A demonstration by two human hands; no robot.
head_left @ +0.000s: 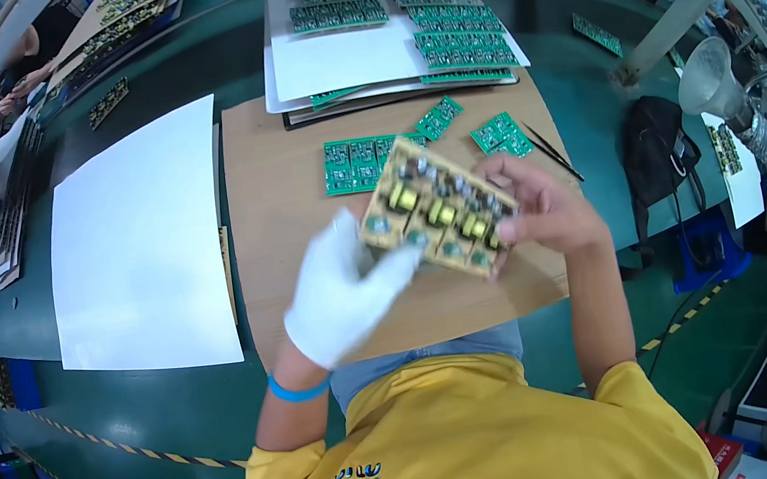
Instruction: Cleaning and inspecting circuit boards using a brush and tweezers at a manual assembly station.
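Between my two hands a tan circuit board panel (440,212) is held tilted above the cardboard sheet (290,255). Yellow transformers and small dark and silver parts stand in rows on it. My left hand (343,287), in a white glove with a blue band at the wrist, grips its left end. My bare right hand (551,206) pinches the right end, thumb on top. Just beyond the panel lies a green circuit board panel (353,165), partly covered by it. Two smaller green board pieces (438,117) (500,136) lie farther right, and dark tweezers (552,151) rest beside them.
At the back, white sheets (344,63) carry rows of green boards (463,48). A large white sheet (142,249) lies at left. A black bag (658,153) and a glass-like lamp shade (708,79) are at right. Other people sit at far left and far right.
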